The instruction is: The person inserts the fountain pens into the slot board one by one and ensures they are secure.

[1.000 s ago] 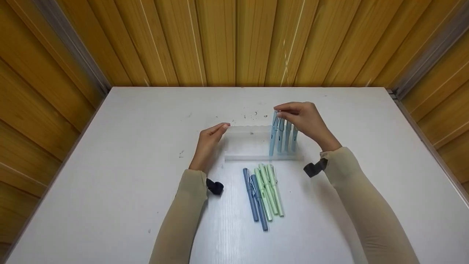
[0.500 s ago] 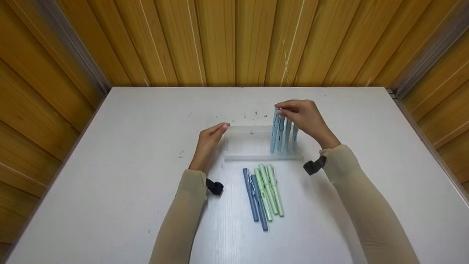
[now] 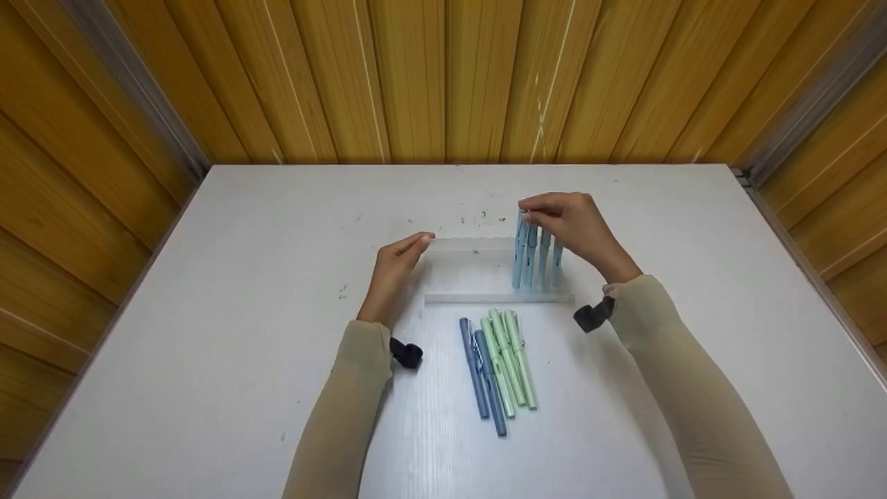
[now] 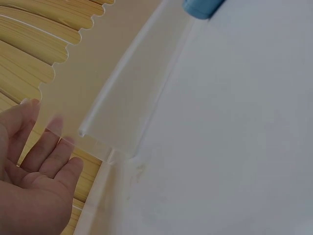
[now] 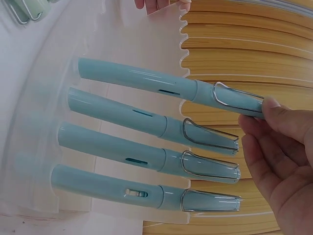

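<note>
A clear pen stand [image 3: 464,270] with a scalloped top edge stands mid-table. My left hand [image 3: 396,274] holds its upper left corner, thumb in front and fingers behind the panel, as the left wrist view shows. My right hand [image 3: 581,225] pinches the clip end of a light blue fountain pen [image 5: 137,78], the leftmost of the row in the head view. This pen stands nearly upright, its lower end at the stand's front ledge [image 3: 478,298]. Beside it several matching light blue pens [image 5: 112,147] lean in the stand, parallel and apart from the hand.
In front of the stand, green pens [image 3: 509,360] and two dark blue pens [image 3: 478,374] lie side by side on the white table [image 3: 208,346]. Wood-patterned panels [image 3: 416,83] rise behind the table's far edge. Each wrist carries a small black camera [image 3: 594,315].
The right hand lifted the light blue pen slightly, then lowered a little. The pen's lower end moved back and right, nearer the other pens. The left hand and stand stayed still.
</note>
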A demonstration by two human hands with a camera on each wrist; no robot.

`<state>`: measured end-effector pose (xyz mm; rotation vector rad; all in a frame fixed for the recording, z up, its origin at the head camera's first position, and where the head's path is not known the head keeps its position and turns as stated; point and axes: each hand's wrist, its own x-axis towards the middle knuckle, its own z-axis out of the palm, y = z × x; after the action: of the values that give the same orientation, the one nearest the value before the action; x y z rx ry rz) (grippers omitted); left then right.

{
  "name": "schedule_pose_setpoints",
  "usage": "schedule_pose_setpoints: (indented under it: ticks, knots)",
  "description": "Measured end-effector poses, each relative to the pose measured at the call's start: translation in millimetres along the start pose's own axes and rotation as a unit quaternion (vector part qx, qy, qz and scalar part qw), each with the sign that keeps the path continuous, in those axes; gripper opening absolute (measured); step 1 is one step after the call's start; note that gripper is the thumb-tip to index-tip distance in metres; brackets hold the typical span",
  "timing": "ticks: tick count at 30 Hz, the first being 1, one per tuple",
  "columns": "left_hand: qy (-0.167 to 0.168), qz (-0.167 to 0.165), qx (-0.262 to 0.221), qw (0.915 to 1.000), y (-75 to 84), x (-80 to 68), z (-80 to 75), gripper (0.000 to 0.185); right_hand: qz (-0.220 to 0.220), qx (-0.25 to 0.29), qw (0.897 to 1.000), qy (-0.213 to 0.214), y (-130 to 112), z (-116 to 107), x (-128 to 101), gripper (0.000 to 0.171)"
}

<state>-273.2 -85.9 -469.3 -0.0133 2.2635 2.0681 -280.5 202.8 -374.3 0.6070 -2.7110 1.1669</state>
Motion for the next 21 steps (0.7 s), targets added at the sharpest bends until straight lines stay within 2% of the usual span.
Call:
schedule_pose_setpoints:
  ticks: [11,21]
  knots:
    - [-0.017,0.009,-0.02,0.9996,0.6,-3.6,-1.3,0.038,-0.011,-0.004,1.0,-0.006,2.4,4.9,-0.1,0.025]
    - [-0.001,0.002,-0.012,0.9999,-1.0,-1.6,0.3,0.036,-0.02,-0.013,1.0,-0.012,4.5,6.9,-1.9,0.024]
